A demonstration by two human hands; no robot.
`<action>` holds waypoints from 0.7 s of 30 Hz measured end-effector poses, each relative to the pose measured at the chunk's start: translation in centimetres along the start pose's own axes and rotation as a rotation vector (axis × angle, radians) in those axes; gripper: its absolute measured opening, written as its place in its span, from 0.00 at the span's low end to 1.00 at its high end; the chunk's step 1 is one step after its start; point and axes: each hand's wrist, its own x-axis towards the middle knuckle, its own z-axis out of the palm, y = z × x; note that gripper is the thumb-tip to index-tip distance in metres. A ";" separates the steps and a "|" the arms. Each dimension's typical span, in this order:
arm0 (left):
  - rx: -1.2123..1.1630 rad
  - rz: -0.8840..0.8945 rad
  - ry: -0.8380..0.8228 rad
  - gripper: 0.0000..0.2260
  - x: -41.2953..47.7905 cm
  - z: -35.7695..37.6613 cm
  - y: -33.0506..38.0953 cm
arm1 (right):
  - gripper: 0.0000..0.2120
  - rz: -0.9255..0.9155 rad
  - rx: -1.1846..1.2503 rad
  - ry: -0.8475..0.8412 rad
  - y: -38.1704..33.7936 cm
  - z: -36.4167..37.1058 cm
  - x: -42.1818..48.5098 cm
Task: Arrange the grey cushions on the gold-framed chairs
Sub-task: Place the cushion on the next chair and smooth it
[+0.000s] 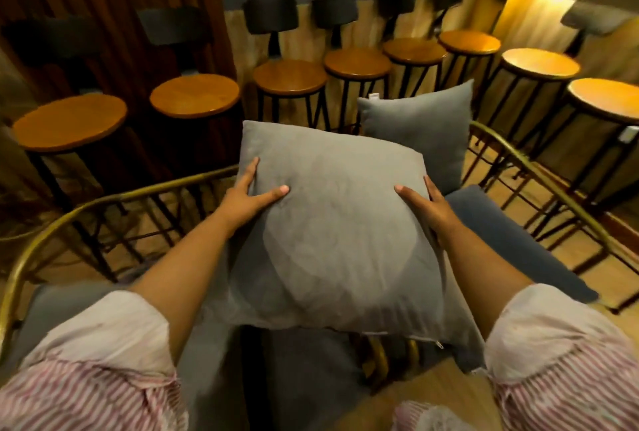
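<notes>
Both hands, left hand [247,197] and right hand [427,200], grip grey cushion [332,237]; wooden stools [290,76] line wall.

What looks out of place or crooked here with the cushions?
Nothing is damaged. The held cushion, gripped by the left hand and right hand, is not placed yet. The second cushion stands tilted on the right chair.

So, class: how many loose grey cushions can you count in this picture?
2. One grey cushion is held between the left hand and right hand; the second cushion stands upright behind it on the right gold-framed chair. Others may be hidden.
</notes>
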 end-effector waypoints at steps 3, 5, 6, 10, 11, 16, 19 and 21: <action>-0.017 0.020 -0.054 0.42 1.8 7.0 2.4 | 0.42 0.015 0.013 0.076 1.1 -6.3 1.7; -0.025 0.022 -0.081 0.42 3.1 12.5 3.9 | 0.43 0.025 0.033 0.112 2.0 -11.1 3.5; -0.029 0.013 -0.089 0.42 3.8 15.3 4.6 | 0.43 0.031 0.040 0.125 2.3 -13.5 4.4; -0.089 -0.040 -0.106 0.44 5.9 25.6 6.4 | 0.40 0.053 -0.006 0.169 3.3 -22.2 8.6; -0.096 -0.055 -0.103 0.45 6.3 28.0 6.7 | 0.41 0.060 -0.037 0.166 3.5 -24.2 9.7; -0.118 -0.136 -0.071 0.49 7.7 36.3 7.6 | 0.40 0.054 -0.196 0.122 3.8 -30.8 15.6; -0.111 -0.190 -0.041 0.53 9.1 39.2 7.1 | 0.39 0.015 -0.237 0.074 4.2 -32.7 19.0; -0.064 -0.228 -0.051 0.51 10.1 41.0 6.6 | 0.40 0.044 -0.261 0.028 5.4 -33.2 21.4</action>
